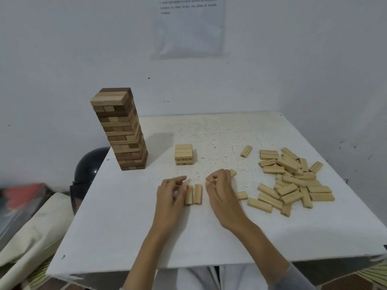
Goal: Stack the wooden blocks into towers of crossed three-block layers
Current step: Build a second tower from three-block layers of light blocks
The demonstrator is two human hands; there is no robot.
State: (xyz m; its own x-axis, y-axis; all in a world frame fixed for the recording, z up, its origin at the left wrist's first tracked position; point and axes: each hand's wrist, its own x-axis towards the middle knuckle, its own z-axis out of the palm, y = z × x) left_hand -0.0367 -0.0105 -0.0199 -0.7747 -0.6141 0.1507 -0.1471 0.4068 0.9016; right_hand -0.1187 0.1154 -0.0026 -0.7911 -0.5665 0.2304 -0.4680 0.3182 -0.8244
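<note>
- The white table (125, 227) carries everything. Clock directions are read from its middle, with twelve toward the wall.
- A tall tower (123, 130) of mixed dark and pale blocks stands upright at about ten o'clock, near the table's left edge.
- A short stack (183, 154) of pale blocks, a few crossed layers high, stands at twelve o'clock, well apart from the tower.
- A loose pile (293, 178) of pale blocks lies scattered at three o'clock, with a lone block (246, 151) near it at one o'clock.
- Two blocks (198, 194) lie flat and side by side at the middle, between the hands.
- The left hand (169, 195) sits at their nine o'clock side, its fingers apart and loosely bent, gripping nothing. Its thumb tip touches the nearer of the pair.
- The right hand (222, 191) sits at their three o'clock side, fingers curled and clamped on a held block (211, 180) whose end shows at the fingertips.
- A paper sheet (190, 28) hangs on the wall at twelve o'clock.
- A dark round object (92, 164) sits off the table's edge at nine o'clock.
</note>
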